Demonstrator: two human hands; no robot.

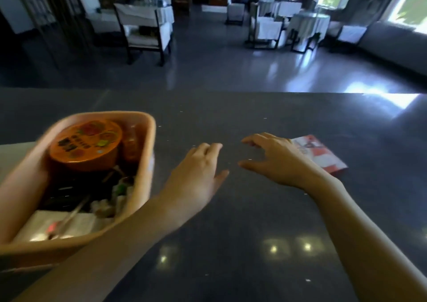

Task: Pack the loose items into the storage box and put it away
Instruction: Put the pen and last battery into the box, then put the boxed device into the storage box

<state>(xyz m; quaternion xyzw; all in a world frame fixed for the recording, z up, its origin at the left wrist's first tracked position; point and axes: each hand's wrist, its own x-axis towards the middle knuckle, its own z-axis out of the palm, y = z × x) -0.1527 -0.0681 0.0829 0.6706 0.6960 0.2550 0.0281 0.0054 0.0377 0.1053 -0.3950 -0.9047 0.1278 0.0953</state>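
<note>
Beyond the dark speckled worktop (pixel 265 116), a glossy grey floor (pixel 208 70) is reflecting daylight pouring through windows (pixel 409 8) past its far right corner. White-cushioned chairs (pixel 143 31) and cloth-covered tables (pixel 309 23) are standing beyond its far edge; what are probably ceiling lights are glinting on its near surface.

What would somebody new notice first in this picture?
The peach plastic storage box at the left, packed with clutter, a round orange tin at its far end. Next, the left hand and right hand, both empty, over the dark polished counter, and the red-and-white packet lying loose beyond the right hand.
</note>
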